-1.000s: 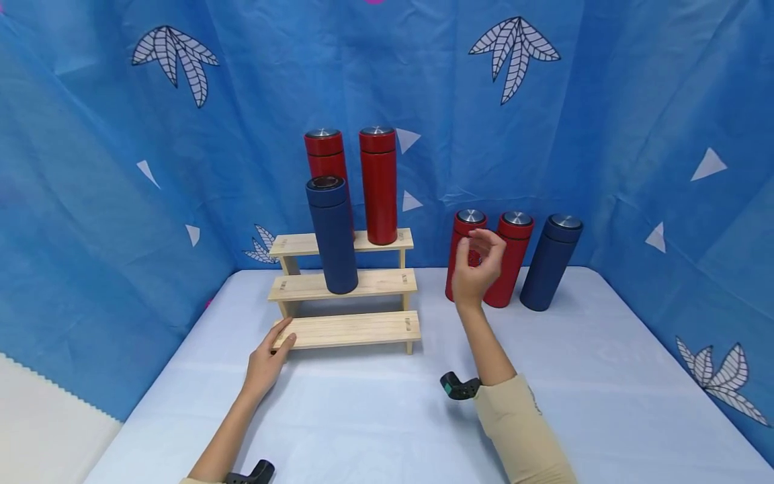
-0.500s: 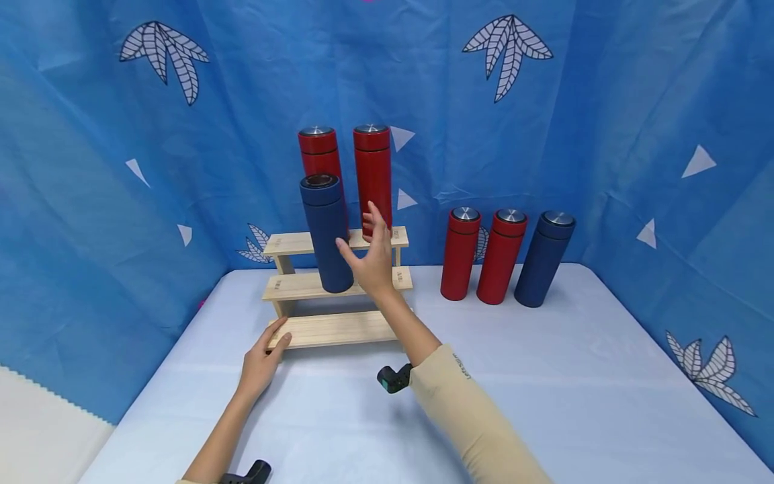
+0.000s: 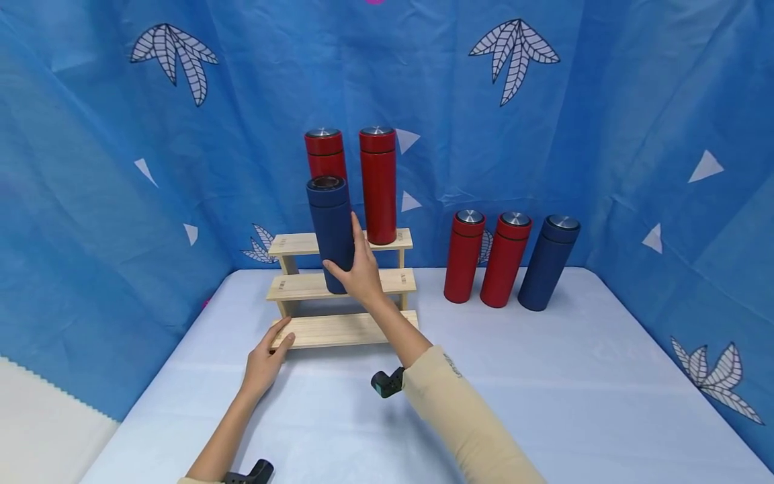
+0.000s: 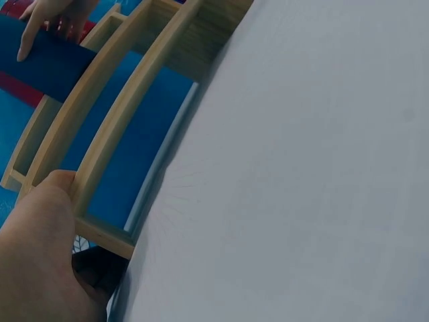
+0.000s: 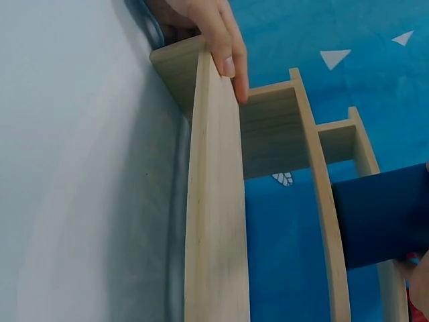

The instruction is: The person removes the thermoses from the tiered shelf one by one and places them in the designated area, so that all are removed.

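A wooden three-step display stand (image 3: 341,329) stands left of the table's middle. My left hand (image 3: 264,363) holds the left end of its lowest step; in the right wrist view, fingers (image 5: 224,47) lie over that end. A blue thermos bottle (image 3: 329,218) is upright on the middle step. My right hand (image 3: 361,272) grips its lower right side, thumb across the front; the fingers behind it are partly hidden. Behind, on the top step, are two red thermos bottles (image 3: 378,188), the left one (image 3: 324,151) partly covered by the blue one.
On the table right of the stand, two more red bottles (image 3: 464,259) and a second blue bottle (image 3: 549,265) stand in a row. A blue patterned cloth (image 3: 435,87) hangs behind and at both sides. White cloth (image 3: 326,417) covers the table.
My right hand has moved left from in front of the red bottles on the table to the blue bottle on the middle step, and taken hold of it. The left hand stays on the stand.
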The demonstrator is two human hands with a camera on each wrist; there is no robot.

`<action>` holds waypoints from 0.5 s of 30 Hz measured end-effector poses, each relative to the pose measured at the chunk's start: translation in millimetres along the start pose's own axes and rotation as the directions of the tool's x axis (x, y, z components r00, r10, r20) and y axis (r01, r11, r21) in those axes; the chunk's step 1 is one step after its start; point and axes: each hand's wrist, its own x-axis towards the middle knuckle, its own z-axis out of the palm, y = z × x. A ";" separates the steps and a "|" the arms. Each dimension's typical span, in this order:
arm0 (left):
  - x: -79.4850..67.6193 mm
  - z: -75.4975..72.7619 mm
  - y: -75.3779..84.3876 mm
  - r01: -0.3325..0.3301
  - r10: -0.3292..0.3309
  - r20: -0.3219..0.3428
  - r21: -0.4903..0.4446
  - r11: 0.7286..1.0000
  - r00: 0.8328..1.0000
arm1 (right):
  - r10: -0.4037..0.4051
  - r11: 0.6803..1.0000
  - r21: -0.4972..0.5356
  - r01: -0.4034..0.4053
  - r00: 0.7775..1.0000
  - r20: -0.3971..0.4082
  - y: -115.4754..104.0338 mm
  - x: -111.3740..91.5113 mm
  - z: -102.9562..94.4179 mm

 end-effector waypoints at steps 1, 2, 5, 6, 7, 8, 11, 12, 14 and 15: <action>0.1 0.2 0.3 -0.002 0.002 -0.001 -0.001 1.000 1.000 | -0.008 1.000 -0.006 0.008 1.000 -0.007 -0.1 -1.7 -1.4; 0.1 0.3 0.6 -0.001 0.001 -0.001 -0.003 1.000 1.000 | -0.014 1.000 -0.010 0.014 1.000 -0.013 0.0 -3.7 -3.1; 0.5 0.5 1.3 -0.007 0.007 -0.005 -0.006 1.000 1.000 | -0.038 0.999 -0.001 0.038 0.999 -0.026 0.4 -11.0 -11.4; 0.5 0.3 1.4 -0.008 0.008 -0.005 -0.005 1.000 1.000 | -0.042 0.999 0.010 0.043 0.999 -0.028 0.5 -14.6 -15.3; 0.4 0.2 1.4 -0.010 0.010 -0.006 -0.007 1.000 1.000 | -0.045 0.999 0.022 0.045 0.999 -0.030 0.5 -18.5 -19.8; 0.2 0.1 1.1 -0.011 0.011 -0.007 -0.006 1.000 1.000 | -0.051 0.998 0.037 0.052 0.998 -0.031 0.9 -22.7 -24.9; -0.6 -0.3 -0.2 -0.011 0.011 -0.012 0.001 1.000 1.000 | -0.074 0.996 0.052 0.076 0.997 -0.038 2.8 -37.6 -44.4; -0.9 -0.5 -0.5 -0.008 0.008 -0.011 0.002 1.000 1.000 | -0.089 0.995 0.049 0.091 0.995 -0.046 3.7 -42.5 -52.1; -1.3 -1.2 -1.1 -0.008 0.008 -0.014 0.009 1.000 1.000 | -0.114 0.993 0.037 0.116 0.991 -0.066 4.7 -51.6 -69.3; -1.4 -1.6 -1.2 -0.006 0.007 -0.016 0.010 1.000 1.000 | -0.124 0.992 0.019 0.126 0.989 -0.080 1.6 -55.9 -79.0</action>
